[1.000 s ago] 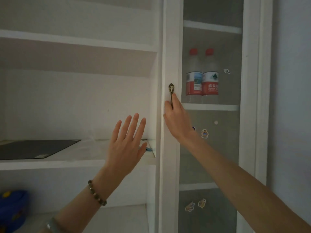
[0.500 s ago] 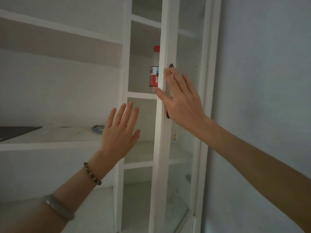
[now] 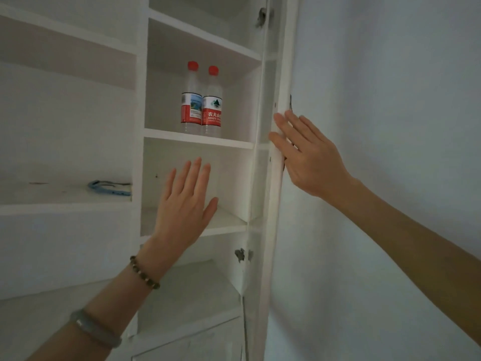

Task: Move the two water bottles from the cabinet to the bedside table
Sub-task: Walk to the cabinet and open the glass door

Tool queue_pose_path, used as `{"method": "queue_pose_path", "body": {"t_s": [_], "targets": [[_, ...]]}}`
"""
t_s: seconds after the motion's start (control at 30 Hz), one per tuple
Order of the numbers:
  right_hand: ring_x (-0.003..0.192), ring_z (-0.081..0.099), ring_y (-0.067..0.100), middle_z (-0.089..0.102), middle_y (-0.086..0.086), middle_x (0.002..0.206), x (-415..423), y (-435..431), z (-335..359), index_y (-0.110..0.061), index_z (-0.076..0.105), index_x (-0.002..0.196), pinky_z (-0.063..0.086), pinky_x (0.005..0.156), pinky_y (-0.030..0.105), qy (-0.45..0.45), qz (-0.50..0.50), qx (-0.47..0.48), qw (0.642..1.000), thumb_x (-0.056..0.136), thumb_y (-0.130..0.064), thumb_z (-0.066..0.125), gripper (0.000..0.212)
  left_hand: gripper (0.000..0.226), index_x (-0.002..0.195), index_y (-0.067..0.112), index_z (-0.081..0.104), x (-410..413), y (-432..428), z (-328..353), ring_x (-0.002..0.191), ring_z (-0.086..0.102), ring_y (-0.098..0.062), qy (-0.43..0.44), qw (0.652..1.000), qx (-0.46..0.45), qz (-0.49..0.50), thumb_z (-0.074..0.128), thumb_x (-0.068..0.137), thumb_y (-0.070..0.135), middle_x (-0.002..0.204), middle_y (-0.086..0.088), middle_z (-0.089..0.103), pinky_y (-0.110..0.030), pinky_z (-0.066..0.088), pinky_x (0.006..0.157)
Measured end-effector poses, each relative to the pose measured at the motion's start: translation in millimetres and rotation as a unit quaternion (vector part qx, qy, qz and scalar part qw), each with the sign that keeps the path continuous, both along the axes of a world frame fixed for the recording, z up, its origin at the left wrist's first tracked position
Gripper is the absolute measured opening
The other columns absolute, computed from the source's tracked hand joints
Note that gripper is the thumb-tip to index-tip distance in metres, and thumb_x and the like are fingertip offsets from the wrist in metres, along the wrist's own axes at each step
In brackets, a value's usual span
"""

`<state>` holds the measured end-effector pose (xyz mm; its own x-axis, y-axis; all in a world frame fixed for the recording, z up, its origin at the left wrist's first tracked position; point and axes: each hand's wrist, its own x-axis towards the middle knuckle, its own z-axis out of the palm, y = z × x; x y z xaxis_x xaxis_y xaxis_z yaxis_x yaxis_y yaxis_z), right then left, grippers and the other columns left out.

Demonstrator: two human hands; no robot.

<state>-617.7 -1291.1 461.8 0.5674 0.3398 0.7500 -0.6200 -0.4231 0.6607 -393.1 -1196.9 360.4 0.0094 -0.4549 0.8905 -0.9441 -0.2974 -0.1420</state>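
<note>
Two clear water bottles with red caps and red-and-white labels stand side by side, touching, on a shelf of the white cabinet (image 3: 197, 139): the left bottle (image 3: 191, 100) and the right bottle (image 3: 212, 102). My left hand (image 3: 184, 204) is raised flat with fingers apart, below the bottles and in front of the shelf beneath them, holding nothing. My right hand (image 3: 304, 152) rests flat against the edge of the swung-open cabinet door (image 3: 276, 191), to the right of the bottles, fingers spread.
The open door stands nearly against the pale wall (image 3: 390, 126) on the right. To the left is an open white shelf unit with a blue object (image 3: 109, 187) lying on it. Lower cabinet shelves (image 3: 226, 225) sit below the bottles.
The cabinet door has swung fully open to the right with my right hand on it. Both bottles are now uncovered. My left hand has shifted right, in front of the cabinet.
</note>
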Motion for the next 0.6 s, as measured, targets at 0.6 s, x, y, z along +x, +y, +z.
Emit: {"method": "queue_pose_path", "body": {"t_s": [0.6], "targets": [[0.135, 0.033, 0.035, 0.032, 0.026, 0.146, -93.4, -35.1, -21.4, 0.004, 0.033, 0.137, 0.033, 0.109, 0.048, -0.038, -0.180, 0.097, 0.978, 0.095, -0.027, 0.033, 0.053, 0.061, 0.138, 0.005, 0.029, -70.0, -60.9, -25.1, 0.132, 0.034, -0.033, -0.009, 0.996, 0.019, -0.088, 0.028, 0.090, 0.043, 0.144, -0.018, 0.036, -0.049, 0.024, 0.110]]}}
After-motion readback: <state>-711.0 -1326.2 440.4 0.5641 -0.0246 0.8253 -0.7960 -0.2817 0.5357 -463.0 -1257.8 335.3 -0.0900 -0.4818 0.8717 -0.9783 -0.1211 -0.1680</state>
